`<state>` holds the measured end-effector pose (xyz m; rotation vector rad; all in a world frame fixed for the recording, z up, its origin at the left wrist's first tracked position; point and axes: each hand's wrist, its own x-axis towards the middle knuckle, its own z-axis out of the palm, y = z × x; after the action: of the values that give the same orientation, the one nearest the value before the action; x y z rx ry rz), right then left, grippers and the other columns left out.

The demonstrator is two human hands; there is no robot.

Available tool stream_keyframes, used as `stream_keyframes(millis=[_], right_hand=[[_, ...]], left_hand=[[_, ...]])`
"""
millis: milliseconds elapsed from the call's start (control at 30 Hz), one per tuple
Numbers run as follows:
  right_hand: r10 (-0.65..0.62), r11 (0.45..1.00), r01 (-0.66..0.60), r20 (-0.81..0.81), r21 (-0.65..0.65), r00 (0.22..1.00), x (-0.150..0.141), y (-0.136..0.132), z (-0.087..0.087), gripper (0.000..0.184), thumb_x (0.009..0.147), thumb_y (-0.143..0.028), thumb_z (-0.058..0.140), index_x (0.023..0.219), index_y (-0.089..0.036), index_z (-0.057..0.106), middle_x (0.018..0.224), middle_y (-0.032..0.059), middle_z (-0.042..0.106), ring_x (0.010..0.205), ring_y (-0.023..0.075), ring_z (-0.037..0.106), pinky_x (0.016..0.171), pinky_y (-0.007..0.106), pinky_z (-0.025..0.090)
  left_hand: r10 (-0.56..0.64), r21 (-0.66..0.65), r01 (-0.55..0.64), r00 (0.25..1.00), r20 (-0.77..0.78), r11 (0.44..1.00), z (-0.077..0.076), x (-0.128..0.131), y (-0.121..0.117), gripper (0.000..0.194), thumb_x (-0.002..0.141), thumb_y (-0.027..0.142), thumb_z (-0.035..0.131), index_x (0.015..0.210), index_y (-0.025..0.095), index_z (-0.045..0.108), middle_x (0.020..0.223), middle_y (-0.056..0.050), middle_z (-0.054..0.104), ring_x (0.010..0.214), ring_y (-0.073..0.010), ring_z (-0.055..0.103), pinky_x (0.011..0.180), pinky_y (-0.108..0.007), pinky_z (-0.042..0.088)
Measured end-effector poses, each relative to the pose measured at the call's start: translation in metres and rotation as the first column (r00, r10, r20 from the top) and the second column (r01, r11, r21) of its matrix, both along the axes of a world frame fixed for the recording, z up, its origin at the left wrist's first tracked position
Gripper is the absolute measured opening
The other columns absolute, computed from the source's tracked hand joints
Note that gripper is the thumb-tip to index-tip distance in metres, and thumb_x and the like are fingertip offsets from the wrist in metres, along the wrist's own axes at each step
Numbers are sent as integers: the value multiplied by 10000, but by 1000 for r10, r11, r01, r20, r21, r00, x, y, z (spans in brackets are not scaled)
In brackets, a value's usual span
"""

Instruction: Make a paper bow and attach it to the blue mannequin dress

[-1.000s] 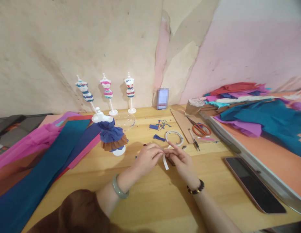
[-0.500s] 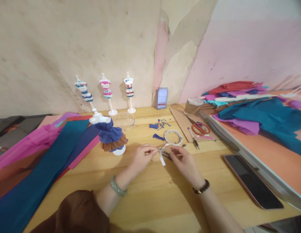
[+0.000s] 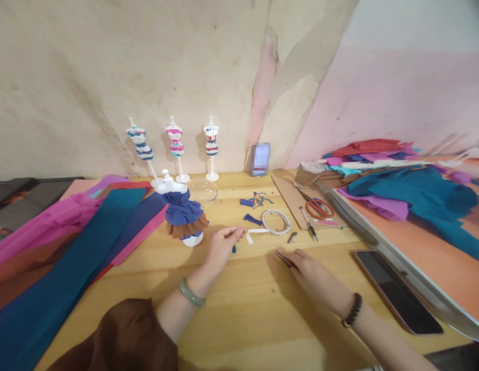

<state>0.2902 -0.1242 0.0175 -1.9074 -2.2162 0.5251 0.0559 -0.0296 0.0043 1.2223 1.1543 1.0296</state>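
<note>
My left hand [image 3: 223, 245] hovers over the wooden table [image 3: 247, 319] with thumb and fingers pinched on a small piece I cannot make out, close to the loose end of a white tape strip [image 3: 254, 235]. The strip runs from a white tape roll [image 3: 276, 222]. My right hand [image 3: 309, 265] lies low on the table, fingers closed on thin dark tweezers [image 3: 282, 256]. A small mannequin in a blue and brown paper dress [image 3: 183, 214] stands just left of my left hand. A tiny blue scrap [image 3: 233, 249] lies below my left fingers.
Crepe paper sheets [image 3: 69, 247] cover the left. Three dressed mannequins [image 3: 176, 147] stand by the wall. Orange scissors [image 3: 319, 208] lie on cardboard, a phone [image 3: 394, 289] at right, more paper [image 3: 409, 190] on the orange board. A clear dish [image 3: 202, 189] and blue scraps [image 3: 254, 201] lie mid-table.
My hands have parted. The white strip, held between them before, now lies on the table. My right hand dropped down and right with the tweezers; my left stayed near the strip.
</note>
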Motion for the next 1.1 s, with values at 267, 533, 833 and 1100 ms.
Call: stream_keyframes(millis=[267,533,833,1100], right_hand=[[-4,987,69,-401,146,916,-10,52,52,188,913,-381,412,872,-219,501,680,-23,523,626,161,528,619,292,444],[-93,982,175,-609,77,788,-68,53,15,156,749,-331,601,731,-215,499,652,-19,560,606,151,519,583,281,435],[-13,993,71,-525,90,851,-51,45,14,226,863,-420,522,913,-202,553,780,24,653,705,181,599,659,299,469],[214,969,-228,142,98,967,-41,81,78,206,894,-366,576,865,-189,679,861,64,721,792,201,658,668,266,428]], left_hand=[[-56,218,80,992,-115,973,8,-1,-9,223,783,341,644,864,180,775,867,-80,753,763,-201,660,713,-302,506],[-111,263,140,986,-125,955,10,1,-10,185,804,267,613,874,180,761,906,-77,751,846,-203,670,786,-306,510],[-95,33,98,992,-84,995,10,-5,-3,263,748,392,667,798,147,746,752,-54,723,667,-162,621,642,-266,479],[-70,67,81,986,-153,994,11,-4,-6,252,739,370,648,808,149,748,716,-32,696,589,-128,544,569,-243,411]])
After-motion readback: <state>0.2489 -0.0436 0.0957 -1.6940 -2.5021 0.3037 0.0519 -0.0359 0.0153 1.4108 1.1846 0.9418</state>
